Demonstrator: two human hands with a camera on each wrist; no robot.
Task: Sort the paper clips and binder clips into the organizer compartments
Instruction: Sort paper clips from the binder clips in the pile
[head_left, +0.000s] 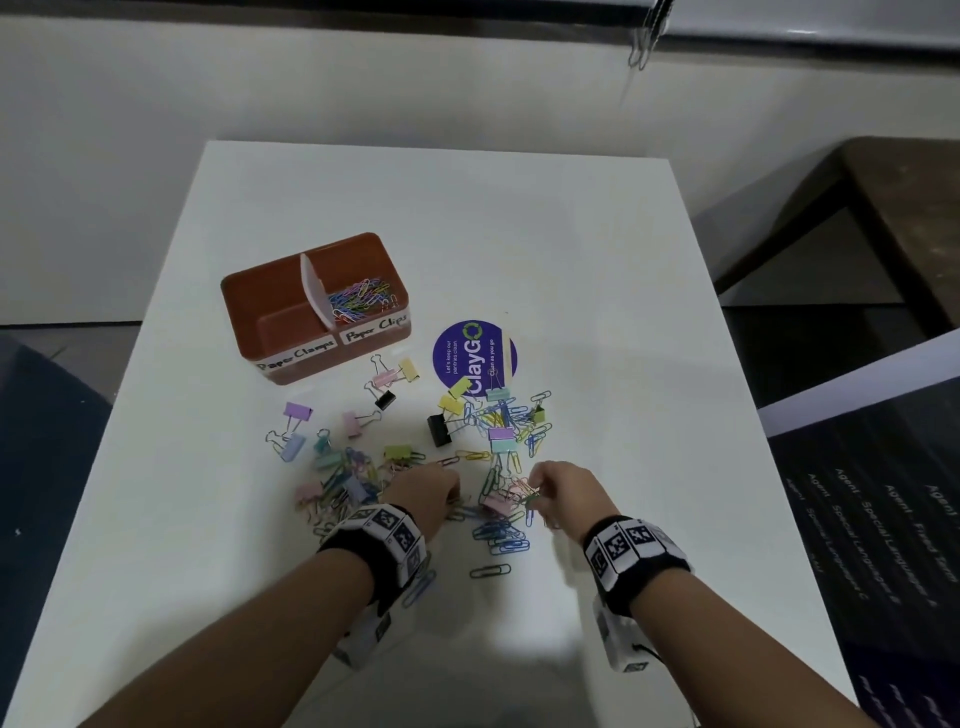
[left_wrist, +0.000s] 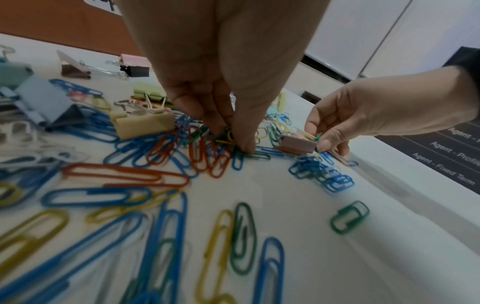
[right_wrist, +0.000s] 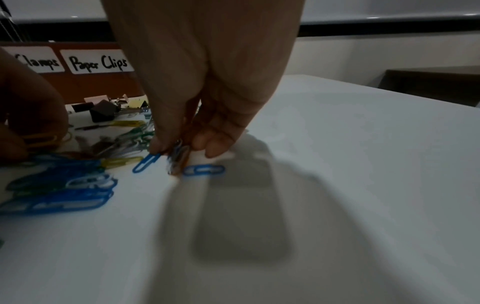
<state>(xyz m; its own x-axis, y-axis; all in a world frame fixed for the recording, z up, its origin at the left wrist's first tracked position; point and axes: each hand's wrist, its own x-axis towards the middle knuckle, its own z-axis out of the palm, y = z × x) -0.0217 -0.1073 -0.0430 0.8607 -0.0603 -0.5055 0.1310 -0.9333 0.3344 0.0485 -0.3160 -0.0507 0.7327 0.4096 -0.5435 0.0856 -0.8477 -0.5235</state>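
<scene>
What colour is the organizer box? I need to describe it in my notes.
Reddish-brown organizer box, with white handwritten labels; the head view shows it best.

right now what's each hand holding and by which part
Left hand pinches paper clips from the pile at its fingertips; right hand pinches a few paper clips by their upper ends.

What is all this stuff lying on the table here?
organizer: one, red-brown, far left on table, two labelled compartments
paper clips in organizer: many, mixed colours, right compartment
loose paper clips: many, mostly blue, near the hands
binder clips: many, pastel, two black, scattered on table
sticker: one, purple, round, right of organizer
table: one, white
left hand: pinching paper clips
right hand: pinching paper clips
</scene>
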